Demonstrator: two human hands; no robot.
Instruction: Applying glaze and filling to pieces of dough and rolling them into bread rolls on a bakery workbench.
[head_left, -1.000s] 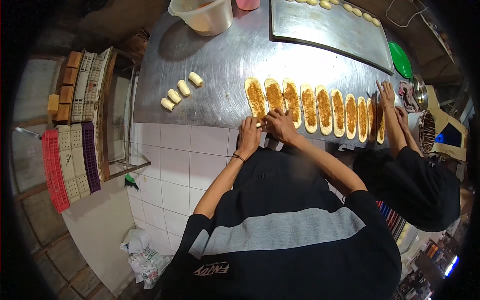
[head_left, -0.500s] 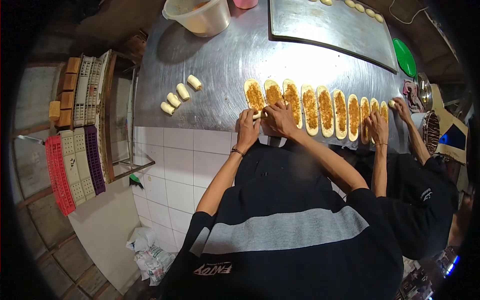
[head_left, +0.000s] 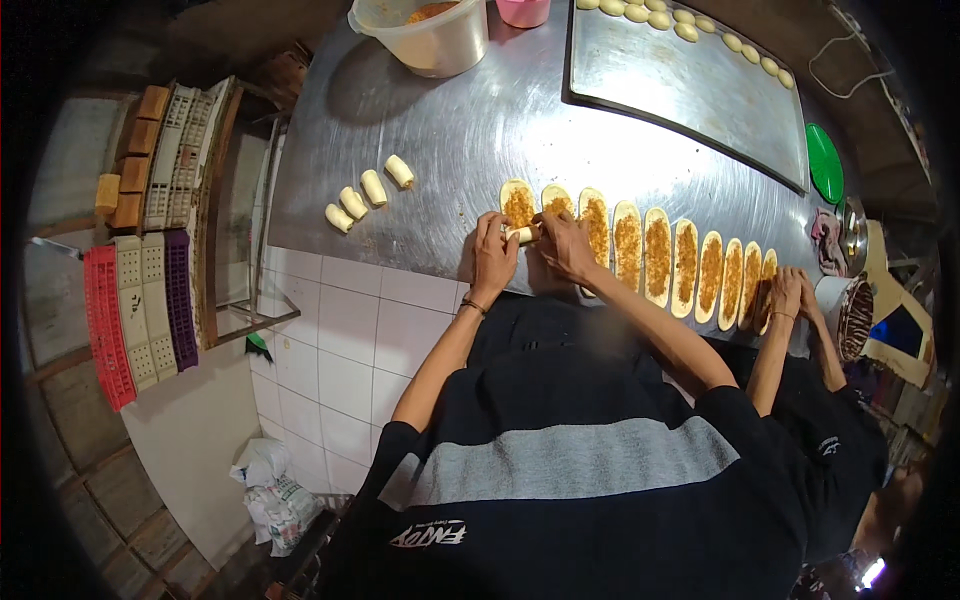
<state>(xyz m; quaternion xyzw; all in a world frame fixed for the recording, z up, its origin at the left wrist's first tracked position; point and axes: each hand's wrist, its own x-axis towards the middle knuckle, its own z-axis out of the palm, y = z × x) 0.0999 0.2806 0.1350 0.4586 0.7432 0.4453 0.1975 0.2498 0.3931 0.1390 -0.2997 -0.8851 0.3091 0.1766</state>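
A row of several flat oval dough strips (head_left: 657,250) spread with brown filling lies along the near edge of the steel table (head_left: 450,130). My left hand (head_left: 493,257) and my right hand (head_left: 566,245) meet at the left end of the row. Both pinch a small rolled-up piece of dough (head_left: 522,234) between their fingertips. The leftmost filled strip (head_left: 518,203) lies just beyond my fingers.
Several finished dough rolls (head_left: 368,190) lie in a line to the left. A plastic tub (head_left: 425,35) and a metal tray (head_left: 690,90) edged with dough balls stand at the back. A co-worker's hands (head_left: 785,295) rest on the strips at the right end. Stacked trays (head_left: 150,230) stand at the left.
My hands have drawn together over the leftmost strip, and it is now rolled up between my fingers. The co-worker's hands have come down to the near right end of the row.
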